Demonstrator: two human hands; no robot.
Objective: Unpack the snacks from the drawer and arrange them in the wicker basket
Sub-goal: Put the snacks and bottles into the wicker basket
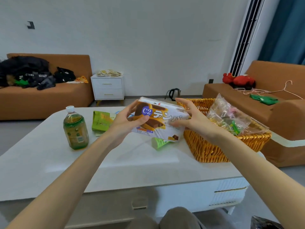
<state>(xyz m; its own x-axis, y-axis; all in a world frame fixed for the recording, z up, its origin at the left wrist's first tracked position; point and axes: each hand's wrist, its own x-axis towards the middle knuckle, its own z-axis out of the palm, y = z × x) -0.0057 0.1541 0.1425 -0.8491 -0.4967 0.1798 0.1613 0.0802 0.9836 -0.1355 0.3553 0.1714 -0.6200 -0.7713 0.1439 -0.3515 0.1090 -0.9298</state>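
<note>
Snack cake package (158, 120), a white plastic pack printed with brown-and-yellow cake slices and a purple round "C2" badge, sits raised above the white tabletop (49, 161), caught between the person's two hands. Left hand (130, 119) clasps the pack's left end, thumb pressed on the printed front and fingers wrapped behind. Right hand (193, 115) grips the right end, fingers curled over the top edge and thumb underneath. The pack tilts, its left end higher and farther back, and its right end lies just beside the near-left rim of the golden-yellow woven wicker basket (212, 149).

That basket stands on the right part of the table and already holds a crinkled clear plastic bag of mixed sweets (231, 116), which rises above its rim. Under the held pack, a light green tube-shaped wrapper (159, 142) lies on the table, touching or nearly touching the basket's wall. Left of the hands, a green flat snack pouch (101, 120) rests on the tabletop, and farther left stands an upright clear bottle of green tea with a white cap (75, 128), well apart from the basket.
</note>
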